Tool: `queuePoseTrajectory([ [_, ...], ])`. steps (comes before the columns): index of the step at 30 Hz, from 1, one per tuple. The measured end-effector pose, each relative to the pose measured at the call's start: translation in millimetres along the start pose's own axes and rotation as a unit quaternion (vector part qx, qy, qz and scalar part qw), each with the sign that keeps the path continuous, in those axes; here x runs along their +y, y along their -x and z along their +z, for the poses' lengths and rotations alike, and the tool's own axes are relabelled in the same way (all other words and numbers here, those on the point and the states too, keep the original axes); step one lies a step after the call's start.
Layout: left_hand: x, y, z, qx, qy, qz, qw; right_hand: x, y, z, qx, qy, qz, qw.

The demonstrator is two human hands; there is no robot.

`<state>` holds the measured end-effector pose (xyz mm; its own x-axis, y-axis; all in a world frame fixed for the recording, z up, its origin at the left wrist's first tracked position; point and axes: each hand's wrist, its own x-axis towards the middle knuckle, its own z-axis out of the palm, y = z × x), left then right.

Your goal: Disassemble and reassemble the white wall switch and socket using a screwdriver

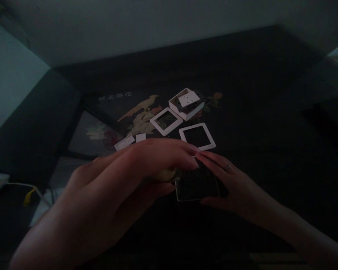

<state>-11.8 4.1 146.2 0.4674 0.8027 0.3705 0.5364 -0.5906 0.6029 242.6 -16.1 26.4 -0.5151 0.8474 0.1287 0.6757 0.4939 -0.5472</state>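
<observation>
A dark square plate with a thin light edge point(197, 189) lies on the dark table in front of me. My right hand point(228, 174), with a ring on one finger, grips its right side between thumb and fingers. Over its left side reaches my left hand point(146, 165), fingers curled; a yellowish thing point(165, 174), mostly hidden, shows beneath them. Just beyond my fingertips is a white square frame point(211, 141), with a second white frame point(155, 120) to its upper left.
Farther back stands an open white box point(188, 115) holding a white plate with small holes point(188, 99) and dark parts. Two small white pieces point(124, 142) lie beyond my left hand. A cable with a yellow tag point(29, 195) runs at the left. The table point(256, 93) has painted birds and flowers.
</observation>
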Motion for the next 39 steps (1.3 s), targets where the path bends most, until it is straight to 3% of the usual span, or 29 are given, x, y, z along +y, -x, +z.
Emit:
queuePoseTrajectory([
  [4,-5,-7,-10.2,-0.098,0.044,0.052,0.993,-1,0,-1,-0.004,-0.011,0.008,1.000],
  [6,-7,-9,-13.5,-0.111,0.035,0.067,0.991,-1,1,-1,-0.010,-0.016,0.012,1.000],
  [10,-8,-11,-9.2,-0.078,0.013,0.073,0.994,-1,1,-1,-0.019,-0.025,0.022,0.999],
  [16,-11,-14,1.6,0.040,-0.024,0.107,0.993,-2,0,-3,-0.039,-0.031,0.030,0.998],
  [23,-5,-8,-3.7,0.036,-0.065,0.072,0.995,-2,-2,-2,-0.036,-0.033,0.037,0.998],
  [26,-1,-6,-4.8,0.023,-0.055,0.070,0.996,-2,-1,-1,-0.033,-0.031,0.039,0.998],
  [31,4,2,-6.2,-0.053,-0.001,0.059,0.997,1,1,1,-0.010,-0.026,0.018,0.999],
  [34,3,9,-8.8,-0.058,-0.019,0.049,0.997,1,1,2,-0.006,-0.023,0.016,1.000],
  [39,-1,2,-10.9,-0.102,-0.018,0.080,0.991,1,0,1,-0.016,-0.032,0.023,0.999],
])
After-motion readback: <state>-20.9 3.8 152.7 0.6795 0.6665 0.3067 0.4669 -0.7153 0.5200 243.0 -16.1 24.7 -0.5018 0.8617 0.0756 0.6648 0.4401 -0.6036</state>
